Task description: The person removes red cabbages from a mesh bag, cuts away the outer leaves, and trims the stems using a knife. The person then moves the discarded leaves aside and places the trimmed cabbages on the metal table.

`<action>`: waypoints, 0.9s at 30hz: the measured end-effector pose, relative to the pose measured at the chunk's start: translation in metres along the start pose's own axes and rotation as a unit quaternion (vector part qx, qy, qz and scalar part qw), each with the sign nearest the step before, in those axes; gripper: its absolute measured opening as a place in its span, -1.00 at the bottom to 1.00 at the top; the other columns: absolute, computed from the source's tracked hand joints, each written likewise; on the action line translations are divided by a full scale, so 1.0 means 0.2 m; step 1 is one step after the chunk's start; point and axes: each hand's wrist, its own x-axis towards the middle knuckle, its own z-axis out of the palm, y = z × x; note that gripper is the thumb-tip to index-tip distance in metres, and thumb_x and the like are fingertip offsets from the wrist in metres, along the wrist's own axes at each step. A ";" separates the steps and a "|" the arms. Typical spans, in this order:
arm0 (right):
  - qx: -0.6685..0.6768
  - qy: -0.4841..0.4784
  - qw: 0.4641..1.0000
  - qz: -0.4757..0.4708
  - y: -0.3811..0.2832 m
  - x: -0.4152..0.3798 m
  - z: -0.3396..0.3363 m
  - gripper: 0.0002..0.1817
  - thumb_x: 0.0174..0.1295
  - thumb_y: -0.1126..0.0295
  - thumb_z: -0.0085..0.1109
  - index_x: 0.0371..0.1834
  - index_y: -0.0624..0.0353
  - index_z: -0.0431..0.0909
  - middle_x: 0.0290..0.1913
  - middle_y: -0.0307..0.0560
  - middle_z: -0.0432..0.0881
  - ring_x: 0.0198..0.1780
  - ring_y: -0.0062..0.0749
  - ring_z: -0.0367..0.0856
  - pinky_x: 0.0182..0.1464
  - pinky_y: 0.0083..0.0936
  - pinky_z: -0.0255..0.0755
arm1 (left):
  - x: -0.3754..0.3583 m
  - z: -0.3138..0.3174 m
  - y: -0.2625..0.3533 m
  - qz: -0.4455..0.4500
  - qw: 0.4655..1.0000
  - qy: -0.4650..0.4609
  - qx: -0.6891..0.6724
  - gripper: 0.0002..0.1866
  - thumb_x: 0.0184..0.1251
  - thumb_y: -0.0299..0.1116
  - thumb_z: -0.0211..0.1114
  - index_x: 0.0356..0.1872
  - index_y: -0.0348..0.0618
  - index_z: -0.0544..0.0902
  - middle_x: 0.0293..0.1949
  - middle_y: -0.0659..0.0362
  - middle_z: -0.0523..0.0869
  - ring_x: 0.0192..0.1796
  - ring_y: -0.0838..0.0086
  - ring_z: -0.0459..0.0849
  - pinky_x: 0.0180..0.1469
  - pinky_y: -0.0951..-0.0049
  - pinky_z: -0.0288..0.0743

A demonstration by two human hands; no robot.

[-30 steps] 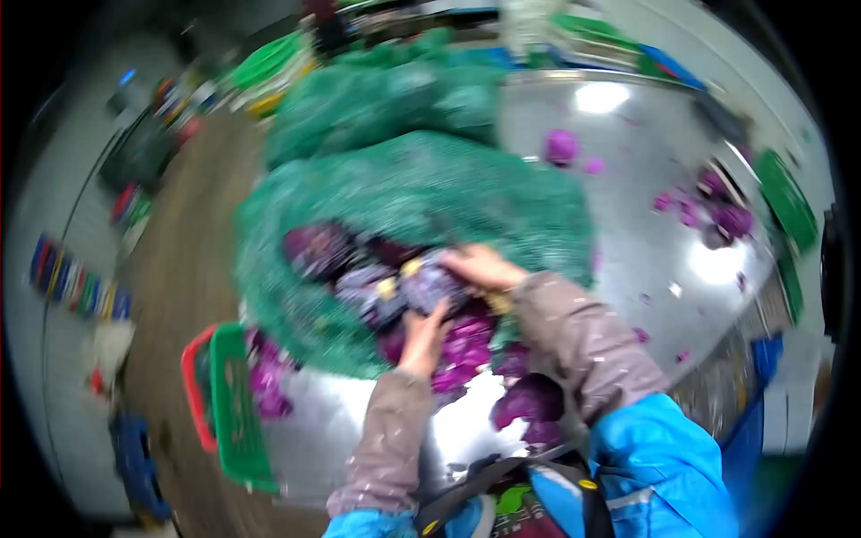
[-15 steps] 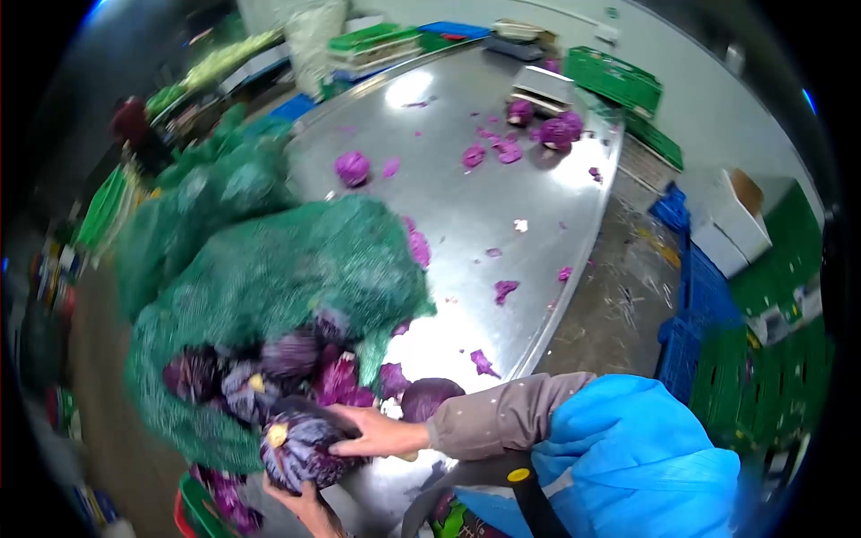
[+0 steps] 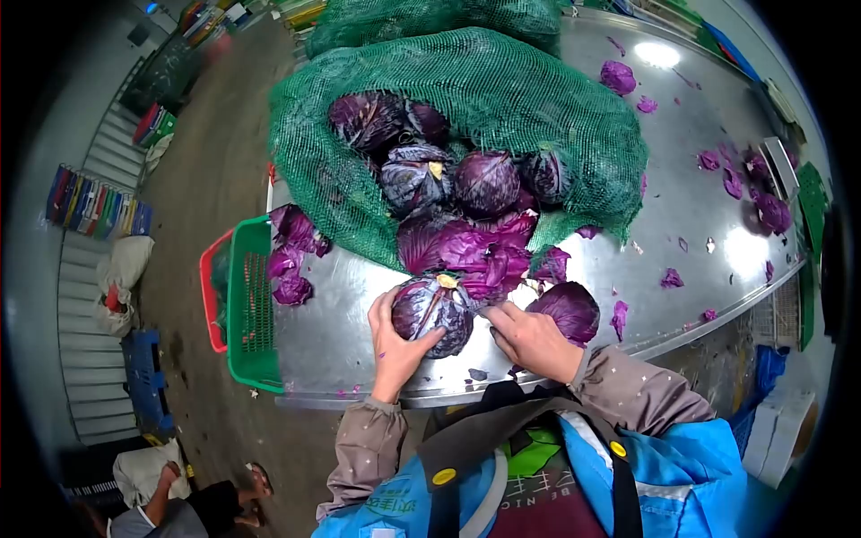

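A red cabbage (image 3: 433, 314) sits near the table's front edge, its pale cut stem facing up. My left hand (image 3: 395, 350) is wrapped round its left side, thumb across the front. Close against the cabbage's right side is my right hand (image 3: 535, 342), fingers curled in; what they hold, if anything, is hidden. Beside that hand lies another dark cabbage (image 3: 567, 312). Loose purple leaves (image 3: 475, 254) are heaped just behind the held cabbage. Further back, a green mesh bag (image 3: 502, 85) lies open towards me with several cabbages (image 3: 487, 182) in its mouth.
A green basket (image 3: 249, 305) and a red one (image 3: 213, 291) stand at the table's left end, leaves hanging over the edge. Scattered leaves (image 3: 671, 279) and more cabbages (image 3: 617, 77) lie on the metal table (image 3: 682, 206). A seated person (image 3: 193, 502) shows at lower left.
The view has swung left. The cabbage is now upright at the table edge, and my right hand has gone from lying over it to curled at its right side. My left hand still holds it.
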 end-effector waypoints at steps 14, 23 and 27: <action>-0.108 0.017 0.992 0.055 0.25 0.17 0.19 -0.66 0.19 0.49 -0.09 0.07 0.22 0.35 -0.49 0.15 0.63 -0.45 0.03 0.66 -0.44 -0.05 0.50 | 0.12 0.18 0.15 0.078 0.987 0.073 0.117 -0.15 -0.27 -0.23 0.58 0.15 -0.32 0.41 0.06 -0.12 0.43 0.10 0.03 0.44 0.18 0.15 0.32; 0.046 -0.119 0.981 0.148 0.30 0.12 0.20 -0.49 0.20 0.35 -0.01 0.19 0.42 0.25 -0.37 0.36 0.60 -0.25 0.25 0.60 -0.17 0.04 0.43 | -0.10 -0.08 -0.19 -0.001 0.991 -0.036 -0.133 -0.04 -0.20 -0.40 0.54 0.32 -0.18 0.19 0.24 -0.02 0.31 0.25 0.21 0.39 0.31 0.28 0.29; -0.005 -0.122 0.984 0.130 0.04 0.08 0.11 -0.48 0.32 0.10 0.01 0.13 0.34 0.30 -0.34 0.24 0.63 -0.27 0.21 0.61 -0.24 -0.02 0.46 | -0.20 -0.12 -0.13 -0.093 0.969 0.035 -0.225 -0.09 -0.10 -0.45 0.50 0.30 -0.19 0.14 0.16 0.02 0.34 0.19 0.32 0.39 0.29 0.34 0.26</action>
